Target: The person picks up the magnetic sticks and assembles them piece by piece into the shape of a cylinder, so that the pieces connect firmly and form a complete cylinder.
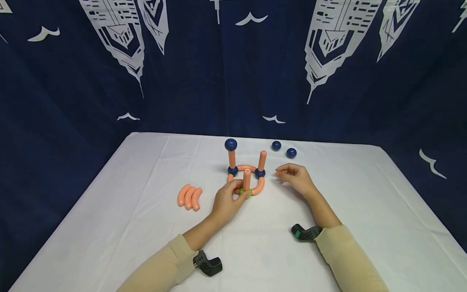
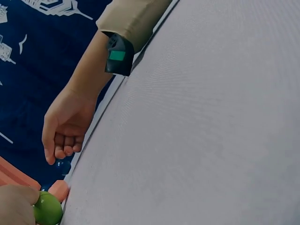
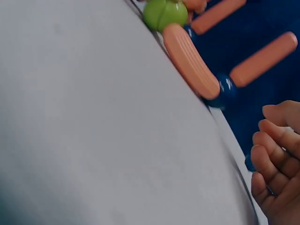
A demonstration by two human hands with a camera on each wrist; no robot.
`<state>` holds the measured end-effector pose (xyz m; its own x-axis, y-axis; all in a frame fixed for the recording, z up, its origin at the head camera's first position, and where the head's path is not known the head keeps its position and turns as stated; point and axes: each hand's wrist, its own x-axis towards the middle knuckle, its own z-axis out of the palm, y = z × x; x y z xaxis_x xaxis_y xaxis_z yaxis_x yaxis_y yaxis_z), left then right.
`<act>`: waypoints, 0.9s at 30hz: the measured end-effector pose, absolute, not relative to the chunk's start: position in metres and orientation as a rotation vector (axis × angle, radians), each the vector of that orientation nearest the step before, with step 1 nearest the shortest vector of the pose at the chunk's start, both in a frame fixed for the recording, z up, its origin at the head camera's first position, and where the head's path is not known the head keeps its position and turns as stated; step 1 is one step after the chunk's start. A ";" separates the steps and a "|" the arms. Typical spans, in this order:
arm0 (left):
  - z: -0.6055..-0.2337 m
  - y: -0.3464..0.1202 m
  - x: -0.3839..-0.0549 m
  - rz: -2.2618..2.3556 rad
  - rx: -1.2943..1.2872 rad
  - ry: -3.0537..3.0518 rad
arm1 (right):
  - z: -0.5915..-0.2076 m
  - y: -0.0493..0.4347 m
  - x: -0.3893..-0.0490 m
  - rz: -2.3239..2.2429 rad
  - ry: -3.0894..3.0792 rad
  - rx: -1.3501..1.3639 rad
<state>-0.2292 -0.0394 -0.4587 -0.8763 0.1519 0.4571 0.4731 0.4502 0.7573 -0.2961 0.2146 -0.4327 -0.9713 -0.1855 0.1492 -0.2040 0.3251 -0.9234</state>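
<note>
My left grip (image 1: 227, 200) is parted only by the green ball (image 2: 48, 209) it pinches between thumb and fingers, at the near corner of the rod-and-ball frame (image 1: 246, 167) on the white-covered counter (image 1: 255, 251); an orange rod (image 1: 247, 180) stands up from that ball. My right grip (image 1: 297, 178), fingers loosely bent, holds nothing, just right of the frame.

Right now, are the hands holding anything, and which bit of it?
The left hand pinches the toy frame by its green ball, at the foot of the front upright stick. The right hand holds nothing.
</note>
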 end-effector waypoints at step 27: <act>-0.460 -0.039 -0.226 -1.450 -0.578 -2.373 | -0.439 0.244 -0.354 1.352 -2.605 -0.310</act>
<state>-0.2262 -0.0395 -0.4597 -0.8741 0.1808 0.4509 0.4837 0.4096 0.7734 -0.3542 0.2441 -0.4390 -0.9601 0.2706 0.0714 0.0974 0.5621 -0.8213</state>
